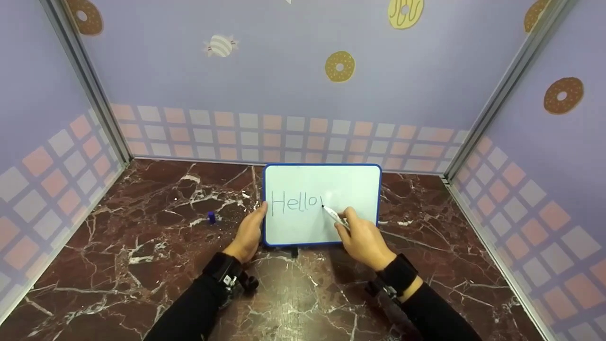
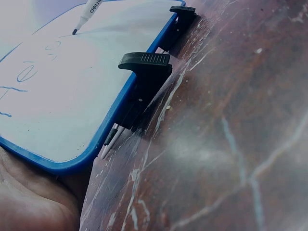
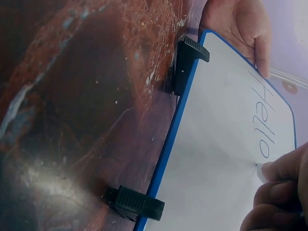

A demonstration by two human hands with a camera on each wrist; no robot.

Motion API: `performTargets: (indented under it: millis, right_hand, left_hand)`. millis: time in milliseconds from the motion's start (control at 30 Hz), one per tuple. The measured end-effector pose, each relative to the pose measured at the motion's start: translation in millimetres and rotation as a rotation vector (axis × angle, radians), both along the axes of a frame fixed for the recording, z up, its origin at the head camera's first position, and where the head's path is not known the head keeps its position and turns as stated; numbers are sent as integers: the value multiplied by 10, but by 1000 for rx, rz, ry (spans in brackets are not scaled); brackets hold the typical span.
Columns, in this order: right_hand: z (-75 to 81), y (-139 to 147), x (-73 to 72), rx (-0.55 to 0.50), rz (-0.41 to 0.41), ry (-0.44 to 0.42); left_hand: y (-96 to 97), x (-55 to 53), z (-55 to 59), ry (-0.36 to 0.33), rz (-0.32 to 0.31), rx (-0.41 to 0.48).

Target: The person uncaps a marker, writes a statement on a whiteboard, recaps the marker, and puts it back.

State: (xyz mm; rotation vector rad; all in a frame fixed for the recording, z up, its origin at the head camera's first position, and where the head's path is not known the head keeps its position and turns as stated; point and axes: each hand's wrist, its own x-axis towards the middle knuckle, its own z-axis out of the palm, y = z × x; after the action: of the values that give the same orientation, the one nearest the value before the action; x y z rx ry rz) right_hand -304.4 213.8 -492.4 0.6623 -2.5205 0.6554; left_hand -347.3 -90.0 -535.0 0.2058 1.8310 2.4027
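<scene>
A whiteboard [image 1: 293, 232] with a blue rim leans upright on the table, "Hello" and one slanted stroke after it written in dark ink. My left hand [image 1: 248, 234] grips its left edge; in the right wrist view the thumb of that left hand [image 3: 240, 29] lies along the rim, the other fingers partly hidden behind. Between thumb and fingers my right hand [image 1: 367, 241] pinches a white marker [image 1: 335, 215], its dark tip touching the board at the stroke. In the left wrist view the marker [image 2: 88, 14] bears "deli" lettering. The right hand [image 3: 284, 192] covers most of it in its own wrist view.
A small blue-purple marker cap [image 1: 211, 217] stands on the dark marbled table [image 1: 142, 284], left of the board. Black clip feet [image 2: 149, 82] hold the board's lower edge. Patterned panels [image 1: 284, 85] enclose the table at the back and both sides.
</scene>
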Motion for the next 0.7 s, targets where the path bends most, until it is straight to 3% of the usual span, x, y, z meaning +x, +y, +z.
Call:
performTargets:
  millis: [700]
  right_hand:
    - [145, -68, -83, -17, -19, 3]
  left_hand:
    - [1, 4, 25, -10, 13, -10]
